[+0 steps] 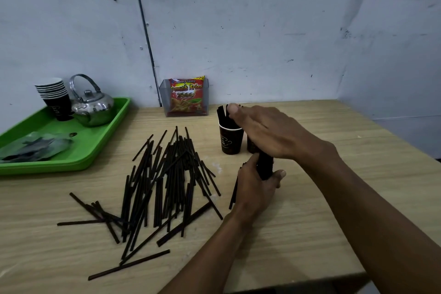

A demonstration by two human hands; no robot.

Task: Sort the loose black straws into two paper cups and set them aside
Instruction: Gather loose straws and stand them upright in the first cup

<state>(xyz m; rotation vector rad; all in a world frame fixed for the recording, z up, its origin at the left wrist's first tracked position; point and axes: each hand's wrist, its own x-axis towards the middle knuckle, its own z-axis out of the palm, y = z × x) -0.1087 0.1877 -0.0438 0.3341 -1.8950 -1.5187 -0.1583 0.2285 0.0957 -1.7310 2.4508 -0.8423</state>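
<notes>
Several loose black straws (167, 181) lie in a heap on the wooden table (310, 222). My left hand (255, 186) grips an upright bundle of black straws (265, 166) standing on the table. My right hand (262, 130) lies flat, palm down, on top of that bundle with fingers straight. Behind stand two dark paper cups: the left cup (231, 139) holds several straws, the right cup (252, 145) is mostly hidden by my right hand. A few straws (233, 194) lie behind my left hand.
A green tray (95, 141) at the left carries a stack of paper cups (56, 98), a metal kettle (91, 105) and a plastic wrapper (33, 147). A snack packet in a clear holder (186, 96) stands against the wall. The table's edge runs at the lower right.
</notes>
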